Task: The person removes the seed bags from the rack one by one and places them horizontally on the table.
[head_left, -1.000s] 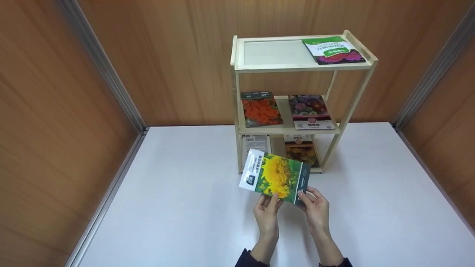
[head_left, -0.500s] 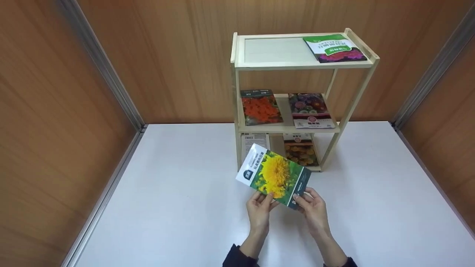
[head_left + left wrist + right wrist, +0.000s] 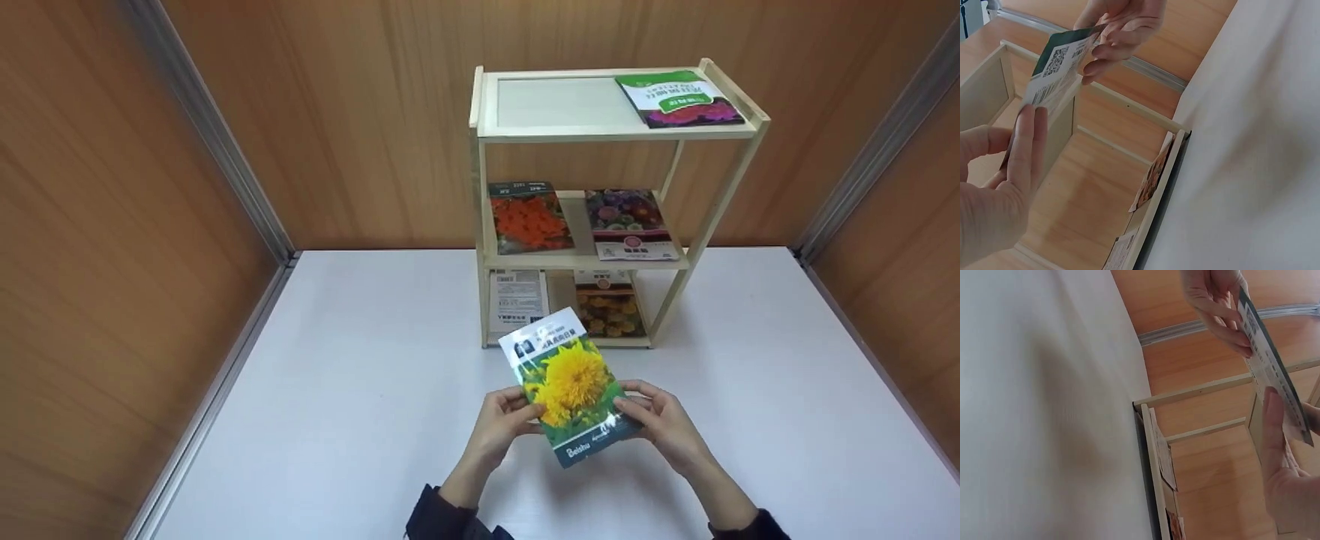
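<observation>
Seed packet, yellow flower print, "Beishu" legible at lower edge, held above the desk before the shelf. Left hand and right hand pinch its side edges.

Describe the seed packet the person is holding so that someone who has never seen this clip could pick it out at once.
In front of the three-tier wooden shelf on the white table, both hands hold one seed packet above the tabletop: the left hand at its left edge, the right hand at its right. It alone shows a big yellow flower on green, and it alone is off the shelf.
</observation>
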`<control>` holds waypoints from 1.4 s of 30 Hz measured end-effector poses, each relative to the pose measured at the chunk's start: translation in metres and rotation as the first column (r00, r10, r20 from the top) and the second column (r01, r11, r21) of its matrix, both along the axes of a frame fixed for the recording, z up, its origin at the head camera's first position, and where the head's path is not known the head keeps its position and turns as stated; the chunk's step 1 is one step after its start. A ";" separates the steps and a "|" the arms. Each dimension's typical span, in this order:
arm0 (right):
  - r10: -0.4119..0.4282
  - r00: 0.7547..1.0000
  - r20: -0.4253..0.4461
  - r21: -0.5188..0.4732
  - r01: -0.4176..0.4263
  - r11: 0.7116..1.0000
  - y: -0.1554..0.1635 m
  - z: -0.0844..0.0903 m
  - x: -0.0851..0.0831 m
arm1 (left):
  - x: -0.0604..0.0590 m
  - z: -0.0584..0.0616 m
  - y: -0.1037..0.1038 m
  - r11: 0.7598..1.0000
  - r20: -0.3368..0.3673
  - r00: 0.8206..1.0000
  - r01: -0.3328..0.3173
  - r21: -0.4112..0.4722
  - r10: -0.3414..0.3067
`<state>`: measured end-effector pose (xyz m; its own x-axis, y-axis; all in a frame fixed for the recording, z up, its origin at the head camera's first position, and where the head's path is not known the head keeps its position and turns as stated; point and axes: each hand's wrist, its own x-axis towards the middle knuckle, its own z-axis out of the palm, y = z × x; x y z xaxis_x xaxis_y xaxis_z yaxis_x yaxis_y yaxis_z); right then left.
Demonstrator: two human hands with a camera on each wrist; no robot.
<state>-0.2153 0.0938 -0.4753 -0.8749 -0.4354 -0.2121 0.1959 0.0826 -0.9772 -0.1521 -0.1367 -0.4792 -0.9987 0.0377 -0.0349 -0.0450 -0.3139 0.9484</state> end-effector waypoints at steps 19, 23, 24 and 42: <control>-0.273 0.961 -0.035 0.011 0.273 0.962 -0.013 -0.011 0.009 | -0.003 -0.016 0.000 0.974 -0.002 0.987 -0.158 -0.163 0.160; -0.342 0.938 -0.057 0.004 0.342 0.940 -0.022 -0.017 0.014 | -0.001 -0.022 0.006 0.940 -0.013 0.957 -0.288 -0.185 0.290; -0.350 0.935 -0.065 0.002 0.351 0.937 -0.024 -0.019 0.015 | 0.000 -0.024 0.007 0.929 -0.019 0.947 -0.318 -0.191 0.320; -0.283 0.930 -0.233 0.072 0.307 0.949 -0.057 -0.049 0.024 | 0.006 -0.050 -0.012 0.786 -0.051 0.852 -0.502 -0.360 0.521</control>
<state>-0.1909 0.0371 -0.5245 -0.9901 -0.1362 -0.0334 0.0115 0.1586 -0.9873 -0.1459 -0.1482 -0.5295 -0.8648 -0.5021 0.0047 -0.0208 0.0452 0.9988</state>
